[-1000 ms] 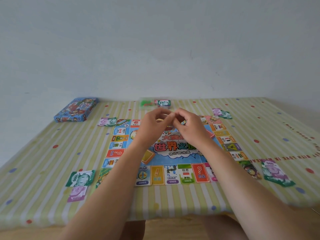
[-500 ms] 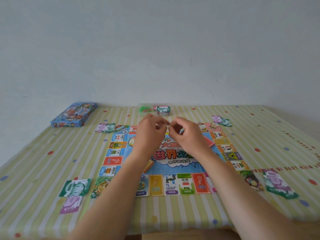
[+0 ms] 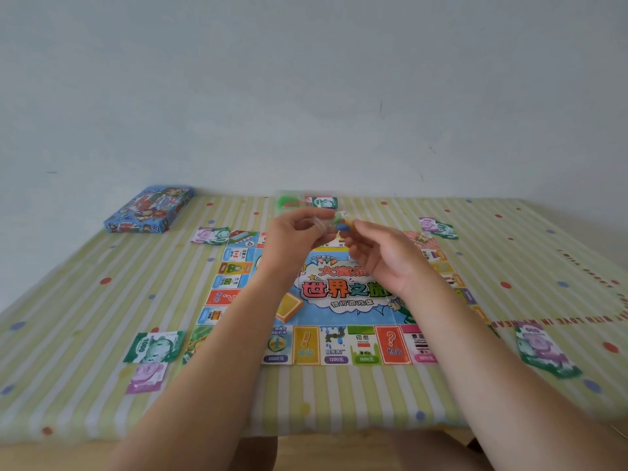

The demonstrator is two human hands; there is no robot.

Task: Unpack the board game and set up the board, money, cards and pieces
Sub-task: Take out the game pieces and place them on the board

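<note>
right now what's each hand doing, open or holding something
Left hand: pinches what looks like a small clear bag of coloured pieces.
Right hand: pinches the other end of the same bag.

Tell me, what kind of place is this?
Probably a room at home: a striped, dotted tablecloth, a game board with play money around it, and a plain wall behind.
</note>
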